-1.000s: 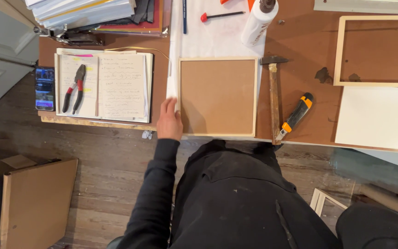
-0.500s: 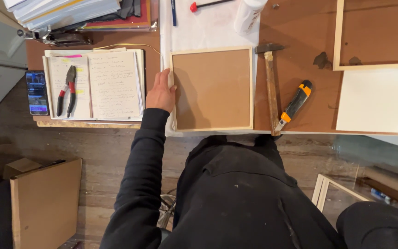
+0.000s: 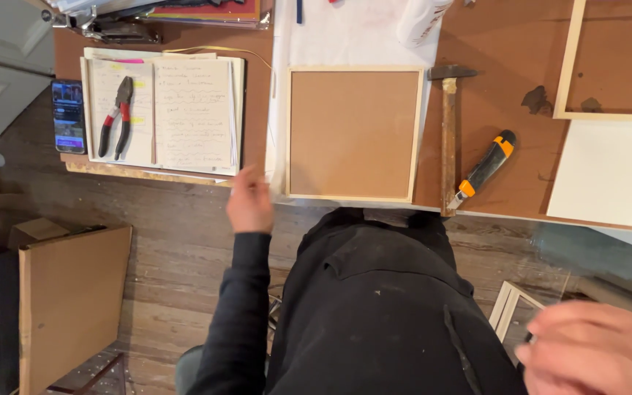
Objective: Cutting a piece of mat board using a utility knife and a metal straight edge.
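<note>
Now | my left hand hangs at the tabletop edge, fingers loose, holding nothing, just beside the square wooden-framed brown board | better steady its near-left corner squarely | my right hand is blurred, cut off; grip unclear.

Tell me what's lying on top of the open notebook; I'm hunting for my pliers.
Red-handled pliers lie on the open notebook, on its left page. They cover some of the writing beneath. Nothing else rests on it.
</note>
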